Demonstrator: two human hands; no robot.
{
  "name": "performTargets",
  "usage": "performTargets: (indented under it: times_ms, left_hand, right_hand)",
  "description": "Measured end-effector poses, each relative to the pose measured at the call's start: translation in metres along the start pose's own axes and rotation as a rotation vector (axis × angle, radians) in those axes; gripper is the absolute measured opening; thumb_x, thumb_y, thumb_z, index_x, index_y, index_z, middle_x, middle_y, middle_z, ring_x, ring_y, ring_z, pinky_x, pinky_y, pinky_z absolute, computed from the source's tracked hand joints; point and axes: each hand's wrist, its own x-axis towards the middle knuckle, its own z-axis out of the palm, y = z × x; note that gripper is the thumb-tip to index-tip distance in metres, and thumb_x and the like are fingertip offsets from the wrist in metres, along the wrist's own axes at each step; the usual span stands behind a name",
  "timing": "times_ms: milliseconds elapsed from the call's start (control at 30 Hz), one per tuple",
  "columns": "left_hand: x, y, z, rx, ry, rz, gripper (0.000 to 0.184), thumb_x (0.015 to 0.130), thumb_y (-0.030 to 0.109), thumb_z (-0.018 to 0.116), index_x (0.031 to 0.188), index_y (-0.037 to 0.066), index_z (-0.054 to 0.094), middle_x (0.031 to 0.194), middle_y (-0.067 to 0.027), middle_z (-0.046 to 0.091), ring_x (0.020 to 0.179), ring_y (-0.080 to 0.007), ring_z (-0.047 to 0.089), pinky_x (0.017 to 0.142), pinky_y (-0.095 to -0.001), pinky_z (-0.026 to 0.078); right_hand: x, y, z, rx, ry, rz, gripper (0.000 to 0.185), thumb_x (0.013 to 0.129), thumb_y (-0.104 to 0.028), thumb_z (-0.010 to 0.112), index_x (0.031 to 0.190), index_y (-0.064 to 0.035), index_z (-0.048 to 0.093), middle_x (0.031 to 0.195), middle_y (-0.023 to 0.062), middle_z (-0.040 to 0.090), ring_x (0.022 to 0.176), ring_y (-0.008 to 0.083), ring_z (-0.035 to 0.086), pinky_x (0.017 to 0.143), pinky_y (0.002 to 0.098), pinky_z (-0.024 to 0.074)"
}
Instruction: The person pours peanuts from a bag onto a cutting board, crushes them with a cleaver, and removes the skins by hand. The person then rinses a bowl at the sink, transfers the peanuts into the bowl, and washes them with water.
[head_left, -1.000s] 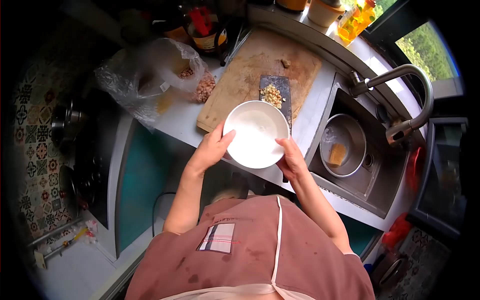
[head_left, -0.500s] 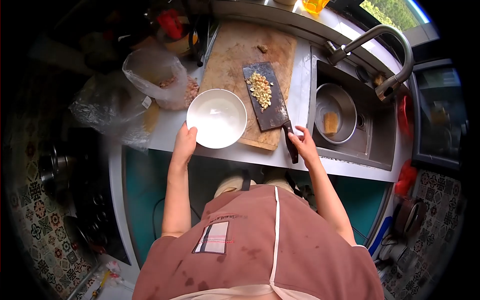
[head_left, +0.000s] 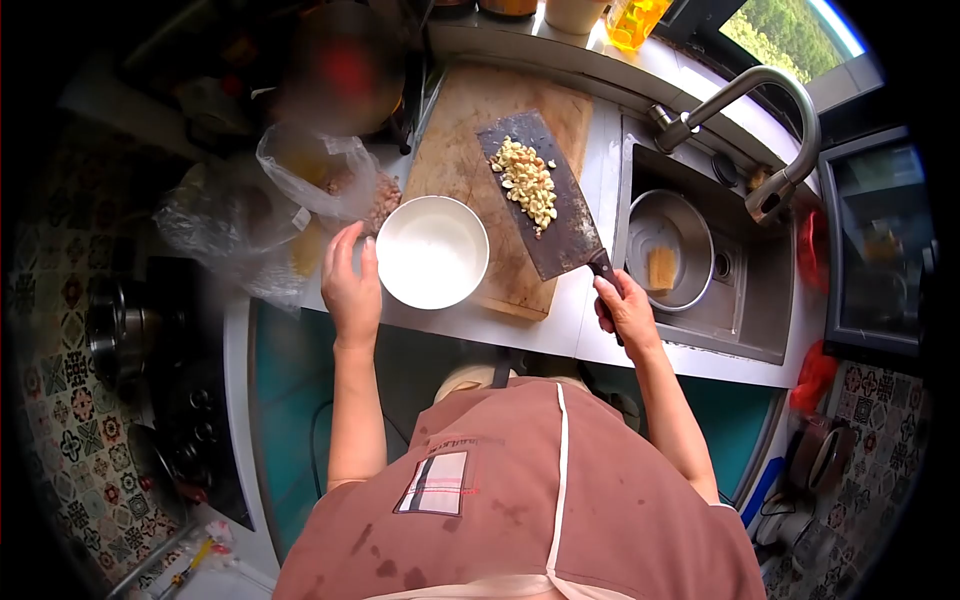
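My right hand [head_left: 626, 312] is wrapped round the dark handle of a cleaver [head_left: 570, 225]. Chopped pale nuts [head_left: 526, 182] lie in a heap on its broad blade, which is over the wooden cutting board [head_left: 455, 135]. A white bowl [head_left: 432, 252] stands at the board's left front edge, with nothing visible inside. Beside its left rim is my left hand [head_left: 352, 280], fingers and thumb apart, the thumb close to or touching the bowl.
Plastic bags [head_left: 240, 215] and pinkish nuts [head_left: 385, 200] are left of the board. On the right, the sink [head_left: 745, 290] holds a metal basin [head_left: 690, 215] with a sponge [head_left: 661, 268], under a curved faucet [head_left: 805, 110]. Bottles stand at the back left.
The bowl went from both hands to the board's left front edge. My right hand took hold of the cleaver's handle and turned the nut-laden blade slightly. My left hand opened beside the bowl.
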Motion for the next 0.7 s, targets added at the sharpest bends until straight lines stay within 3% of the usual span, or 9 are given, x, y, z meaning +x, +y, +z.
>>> performTargets:
  times_ms: [167,300,533,700]
  left_hand:
    - [0.037,0.055,0.025,-0.191,0.033,0.311,0.016,0.082,0.009,0.059,0.096,0.003,0.064,0.100,-0.0101,0.062,0.097,-0.0269,0.058,0.087,-0.0357,0.044]
    - [0.048,0.054,0.063,-0.345,-0.031,0.227,0.018,0.087,0.013,0.055,0.097,0.001,0.064,0.103,-0.0111,0.063,0.101,-0.0255,0.058,0.090,-0.0335,0.043]
    - [0.022,0.040,0.083,-0.324,-0.109,0.191,0.025,0.088,0.021,0.054,0.096,0.000,0.064,0.102,-0.0127,0.062,0.105,-0.0285,0.054,0.093,-0.0362,0.040]
    - [0.011,0.057,0.065,-0.148,-0.189,0.327,0.040,0.082,0.034,0.060,0.106,0.002,0.058,0.115,-0.0164,0.051,0.113,-0.0329,0.044,0.097,-0.0401,0.034]
  right_hand:
    - [-0.027,-0.043,0.001,-0.074,-0.137,-0.017,0.022,0.087,-0.025,0.060,0.090,-0.0061,0.049,0.058,-0.0035,0.045,0.045,0.0030,0.039,0.039,0.0175,0.0294]
    - [-0.034,-0.045,0.015,-0.104,-0.213,0.026,0.023,0.086,-0.025,0.062,0.088,-0.0060,0.051,0.058,-0.0042,0.044,0.045,0.0027,0.038,0.039,0.0173,0.0288]
    - [-0.032,-0.035,0.038,-0.130,-0.212,0.055,0.023,0.085,-0.025,0.063,0.088,-0.0051,0.051,0.059,-0.0040,0.044,0.047,0.0031,0.039,0.040,0.0186,0.0302]
    - [-0.032,-0.033,0.045,-0.168,-0.200,0.055,0.024,0.085,-0.024,0.063,0.090,-0.0040,0.052,0.060,-0.0039,0.045,0.047,0.0032,0.040,0.041,0.0187,0.0310]
